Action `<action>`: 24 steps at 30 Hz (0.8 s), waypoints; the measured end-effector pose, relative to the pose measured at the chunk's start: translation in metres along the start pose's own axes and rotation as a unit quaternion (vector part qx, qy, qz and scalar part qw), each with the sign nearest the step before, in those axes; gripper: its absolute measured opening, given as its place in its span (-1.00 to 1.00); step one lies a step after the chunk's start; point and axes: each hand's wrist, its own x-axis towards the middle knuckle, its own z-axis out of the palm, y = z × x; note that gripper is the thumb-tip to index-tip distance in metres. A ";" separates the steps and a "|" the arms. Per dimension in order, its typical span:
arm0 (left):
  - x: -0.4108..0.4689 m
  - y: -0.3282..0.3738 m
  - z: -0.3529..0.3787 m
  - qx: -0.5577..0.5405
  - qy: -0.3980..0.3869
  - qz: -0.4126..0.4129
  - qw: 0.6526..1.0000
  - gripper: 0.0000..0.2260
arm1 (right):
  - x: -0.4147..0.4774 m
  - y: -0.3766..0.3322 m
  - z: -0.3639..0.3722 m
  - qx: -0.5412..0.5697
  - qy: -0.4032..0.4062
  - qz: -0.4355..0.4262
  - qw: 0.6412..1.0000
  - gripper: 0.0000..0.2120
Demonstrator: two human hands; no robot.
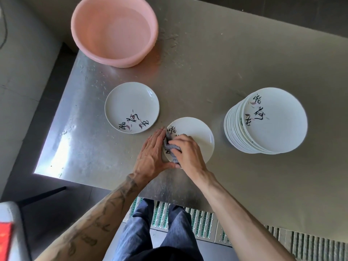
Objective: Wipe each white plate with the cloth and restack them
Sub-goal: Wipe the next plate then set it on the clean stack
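Observation:
A white plate [199,137] with black brush writing lies flat on the steel table near its front edge. My right hand [185,151] grips a grey cloth [170,147] and presses it onto the plate's left part. My left hand [150,153] lies with straight fingers against the plate's left rim, thumb along the near rim. A single white plate [131,104] sits to the left, farther back. A tall stack of white plates [267,121] stands to the right.
A pink plastic basin [114,29] stands at the back left of the steel table [207,72]. The table's left edge and front corner are near my left arm. Below are my legs and a grated floor strip [203,221].

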 end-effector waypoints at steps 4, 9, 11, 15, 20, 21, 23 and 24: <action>-0.001 -0.002 -0.002 0.000 -0.010 -0.001 1.000 0.22 | -0.007 0.014 -0.015 -0.023 -0.081 -0.046 0.995 -0.72; -0.001 0.001 -0.002 0.010 -0.013 -0.005 1.000 0.19 | -0.007 0.013 -0.021 -0.017 -0.114 -0.073 0.991 -0.75; -0.001 0.000 -0.002 0.012 -0.007 0.000 1.000 0.18 | -0.005 0.009 -0.020 -0.016 -0.130 -0.094 0.987 -0.77; -0.002 0.001 0.001 0.005 -0.010 -0.014 1.000 0.19 | -0.016 0.025 -0.030 -0.021 -0.092 -0.038 0.995 -0.71; 0.000 0.002 0.002 0.023 -0.007 -0.007 1.000 0.18 | -0.020 0.017 -0.020 -0.016 -0.079 -0.052 0.995 -0.73; 0.000 0.001 0.001 0.027 -0.008 -0.004 1.000 0.18 | -0.014 0.013 -0.019 -0.009 -0.085 -0.054 0.995 -0.73; 0.002 0.001 -0.001 0.036 -0.009 -0.005 0.999 0.18 | -0.004 0.008 -0.021 -0.014 -0.090 -0.061 0.994 -0.72; 0.003 0.002 -0.001 0.037 -0.011 -0.008 0.999 0.19 | 0.002 0.008 -0.025 -0.022 -0.085 -0.062 0.994 -0.71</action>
